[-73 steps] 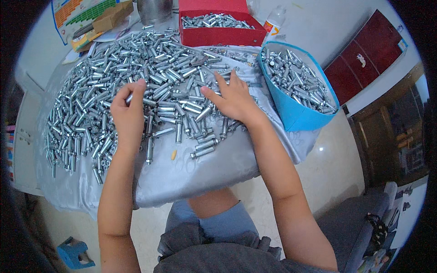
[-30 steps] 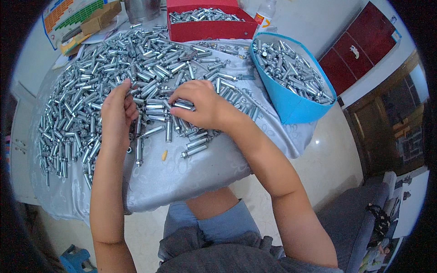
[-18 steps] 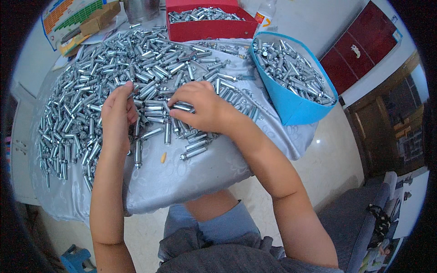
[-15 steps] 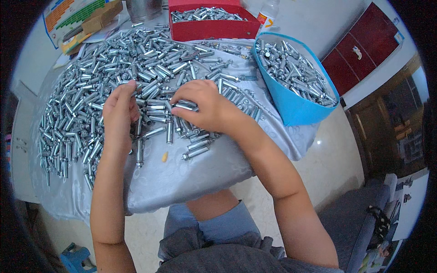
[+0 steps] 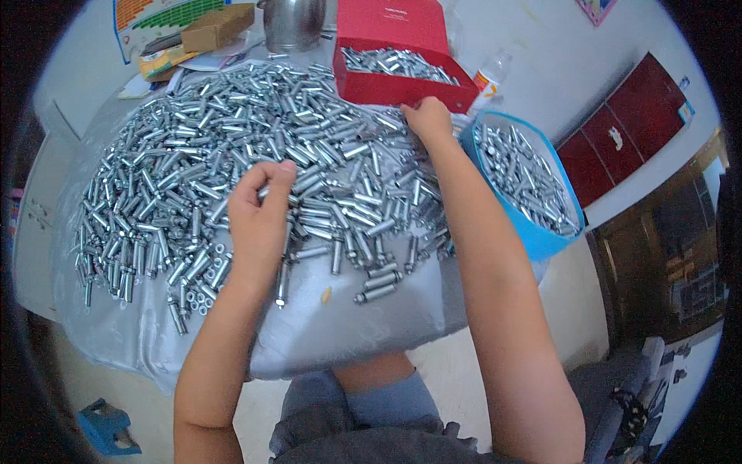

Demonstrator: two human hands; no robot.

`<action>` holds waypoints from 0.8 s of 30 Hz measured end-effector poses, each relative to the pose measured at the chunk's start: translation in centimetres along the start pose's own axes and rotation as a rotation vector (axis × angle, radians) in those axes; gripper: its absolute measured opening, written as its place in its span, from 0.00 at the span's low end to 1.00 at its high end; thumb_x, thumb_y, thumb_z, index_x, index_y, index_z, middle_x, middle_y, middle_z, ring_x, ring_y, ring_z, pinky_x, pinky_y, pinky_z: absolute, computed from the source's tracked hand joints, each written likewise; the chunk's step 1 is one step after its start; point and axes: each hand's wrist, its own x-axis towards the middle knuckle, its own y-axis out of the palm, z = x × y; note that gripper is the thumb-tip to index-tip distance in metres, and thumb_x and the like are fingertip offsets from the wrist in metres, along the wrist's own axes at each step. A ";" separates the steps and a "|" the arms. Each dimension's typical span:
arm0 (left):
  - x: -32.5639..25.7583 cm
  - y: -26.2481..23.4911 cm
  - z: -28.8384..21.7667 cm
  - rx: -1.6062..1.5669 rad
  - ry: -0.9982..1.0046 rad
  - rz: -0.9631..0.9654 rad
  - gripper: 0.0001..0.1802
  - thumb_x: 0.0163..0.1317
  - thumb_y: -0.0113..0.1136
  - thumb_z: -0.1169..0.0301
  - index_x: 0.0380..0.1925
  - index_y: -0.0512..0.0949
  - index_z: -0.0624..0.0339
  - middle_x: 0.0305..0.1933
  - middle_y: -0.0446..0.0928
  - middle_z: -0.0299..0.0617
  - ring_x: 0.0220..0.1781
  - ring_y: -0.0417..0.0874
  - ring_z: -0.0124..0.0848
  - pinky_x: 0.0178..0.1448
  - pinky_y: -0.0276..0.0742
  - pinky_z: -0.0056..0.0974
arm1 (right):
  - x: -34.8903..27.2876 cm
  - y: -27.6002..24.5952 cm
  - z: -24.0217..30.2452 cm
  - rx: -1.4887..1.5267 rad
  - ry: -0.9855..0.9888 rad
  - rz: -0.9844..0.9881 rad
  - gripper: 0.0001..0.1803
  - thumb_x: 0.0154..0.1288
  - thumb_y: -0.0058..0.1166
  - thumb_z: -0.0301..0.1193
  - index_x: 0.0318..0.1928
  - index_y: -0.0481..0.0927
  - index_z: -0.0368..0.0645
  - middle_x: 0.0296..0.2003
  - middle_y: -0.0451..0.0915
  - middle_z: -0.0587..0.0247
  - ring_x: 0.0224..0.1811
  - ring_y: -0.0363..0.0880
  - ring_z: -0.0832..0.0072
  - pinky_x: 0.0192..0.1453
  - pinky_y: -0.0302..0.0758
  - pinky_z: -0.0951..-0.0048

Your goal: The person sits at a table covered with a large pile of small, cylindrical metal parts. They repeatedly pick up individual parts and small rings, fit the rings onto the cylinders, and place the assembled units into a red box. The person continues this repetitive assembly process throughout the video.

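Note:
A wide heap of silver sleeve anchor bolts (image 5: 224, 131) covers much of the cloth-covered table. Over the near middle of the heap is my left hand (image 5: 261, 213), its fingers curled in toward the thumb; whatever lies between them is hidden. My right hand (image 5: 430, 122) reaches far out to the front wall of the red box (image 5: 417, 87). Its fingertips are bent together over small metal parts at the heap's far right edge, and I cannot make out what they hold. Loose nuts (image 5: 199, 300) lie left of my left forearm.
Right of my right forearm stands a blue bin (image 5: 533, 241) full of bolts; the red box holds more. Behind the heap are a metal pot (image 5: 294, 25), a cardboard box (image 5: 218, 27) and a plastic bottle (image 5: 492, 77). A blue stool (image 5: 107, 427) is on the floor.
My right hand has gone from the bolts in the middle of the heap to the far right, beside the red box. My left hand stays over the heap. The whole view has shifted.

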 end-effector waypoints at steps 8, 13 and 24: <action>-0.3 0.2 -0.4 -0.080 -0.063 0.044 0.09 0.57 0.54 0.69 0.25 0.74 0.65 0.24 0.71 0.30 0.29 0.66 0.16 0.34 0.62 0.23 | 1.3 1.0 3.1 -0.078 0.224 0.044 0.32 0.42 0.62 0.48 0.45 0.75 0.40 0.47 0.72 0.49 0.52 0.68 0.55 0.55 0.65 0.61; -0.2 -0.2 -0.3 -0.098 -0.075 0.026 0.09 0.57 0.54 0.69 0.25 0.74 0.65 0.24 0.71 0.31 0.28 0.66 0.16 0.34 0.61 0.23 | 2.0 0.7 3.0 0.009 0.304 0.070 0.32 0.38 0.66 0.47 0.43 0.76 0.39 0.44 0.75 0.51 0.48 0.73 0.60 0.53 0.68 0.65; -0.3 0.1 -0.8 -0.098 0.022 0.041 0.10 0.57 0.54 0.68 0.24 0.74 0.65 0.22 0.70 0.30 0.25 0.63 0.15 0.28 0.60 0.23 | 3.0 3.3 0.5 -0.116 0.055 -0.029 0.18 0.49 0.54 0.38 0.36 0.79 0.38 0.39 0.76 0.46 0.44 0.75 0.57 0.48 0.71 0.60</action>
